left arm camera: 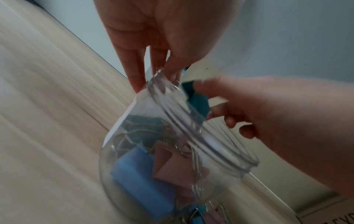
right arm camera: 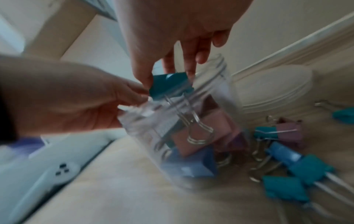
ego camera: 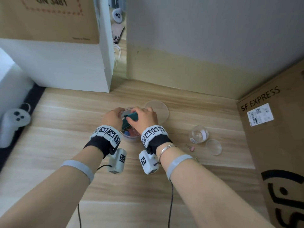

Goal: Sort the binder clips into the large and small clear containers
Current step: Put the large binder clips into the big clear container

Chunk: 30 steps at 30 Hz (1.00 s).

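Note:
The large clear container (ego camera: 130, 134) stands mid-table, tilted in the wrist views, with blue (left arm camera: 141, 181), pink (left arm camera: 172, 163) and teal clips inside. My left hand (ego camera: 120, 111) grips its rim (left arm camera: 162, 84) on the left side. My right hand (ego camera: 136, 112) pinches a large teal binder clip (ego camera: 132, 116) at the jar's mouth, its wire handles (right arm camera: 199, 131) hanging down inside. Several loose large clips (right arm camera: 287, 166) in teal, blue and purple lie on the table right of the jar. The small clear container (ego camera: 199, 134) stands open further right, with a small pink clip (ego camera: 190, 148) in front of it.
The large lid (ego camera: 157, 111) lies just behind the jar, and the small lid (ego camera: 213, 146) beside the small container. A cardboard box (ego camera: 271, 129) walls the right side. A white box (ego camera: 65, 66) stands at the back left. A white controller (ego camera: 14, 120) lies at the left edge.

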Each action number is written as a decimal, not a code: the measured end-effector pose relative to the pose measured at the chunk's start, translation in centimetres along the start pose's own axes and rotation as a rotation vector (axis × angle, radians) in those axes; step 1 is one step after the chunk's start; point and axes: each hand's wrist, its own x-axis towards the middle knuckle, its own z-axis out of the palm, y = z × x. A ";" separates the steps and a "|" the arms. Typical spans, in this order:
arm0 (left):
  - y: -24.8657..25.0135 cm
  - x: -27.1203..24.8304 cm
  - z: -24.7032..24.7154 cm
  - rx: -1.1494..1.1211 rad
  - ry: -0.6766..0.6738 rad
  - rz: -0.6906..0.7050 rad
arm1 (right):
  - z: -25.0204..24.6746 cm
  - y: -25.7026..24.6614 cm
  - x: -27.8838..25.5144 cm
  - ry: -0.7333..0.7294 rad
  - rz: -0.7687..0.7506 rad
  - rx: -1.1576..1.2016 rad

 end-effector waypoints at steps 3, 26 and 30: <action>0.2 -0.3 0.2 0.016 0.009 0.003 | -0.1 0.3 -0.4 -0.087 -0.019 -0.097; -0.2 -0.7 2.7 0.062 0.092 0.085 | -2.3 14.6 -16.0 -0.587 0.357 -0.067; -0.3 -0.8 2.8 0.065 0.099 0.094 | -2.0 14.3 -16.2 -0.553 0.315 -0.090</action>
